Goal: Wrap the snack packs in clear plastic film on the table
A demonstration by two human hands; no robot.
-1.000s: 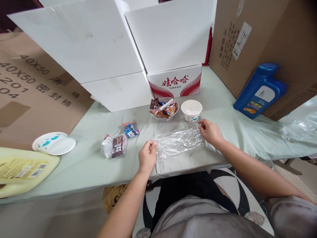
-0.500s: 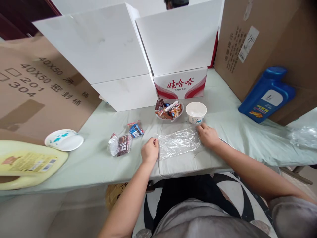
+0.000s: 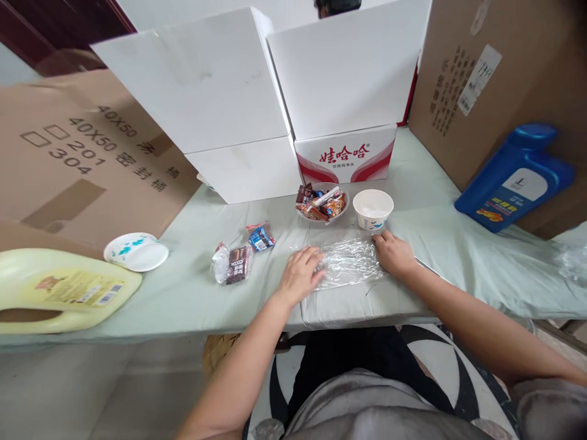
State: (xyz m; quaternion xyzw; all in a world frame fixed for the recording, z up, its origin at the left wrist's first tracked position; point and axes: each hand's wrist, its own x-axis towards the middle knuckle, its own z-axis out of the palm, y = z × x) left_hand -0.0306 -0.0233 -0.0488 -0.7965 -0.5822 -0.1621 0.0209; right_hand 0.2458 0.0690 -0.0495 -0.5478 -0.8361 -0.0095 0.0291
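Note:
A crinkled clear plastic bag point(image 3: 352, 264) lies flat on the green cloth before me. My left hand point(image 3: 299, 274) rests on its left end, fingers stretched out over the plastic. At the far right corner, my right hand point(image 3: 395, 253) has its fingers closed on the bag's edge. Just behind that hand stands a white paper bowl point(image 3: 373, 215). Beside it, a clear bowl point(image 3: 345, 211) holds several wrapped snacks. Left of my hands lie a brown cocoa packet point(image 3: 238, 264), a blue packet point(image 3: 262, 238) and a crumpled clear wrapper point(image 3: 221, 263).
White boxes point(image 3: 197, 91) are stacked at the back. Brown cartons point(image 3: 463, 134) flank both sides. A blue bottle point(image 3: 513, 177) stands right; a yellow jug point(image 3: 68, 287) and a tipped paper bowl point(image 3: 147, 256) lie left. The table's front edge is close to me.
My left hand has let go of the bag's left edge, moved inward and spread flat on the plastic. The right hand stays at its corner. The view has shifted slightly.

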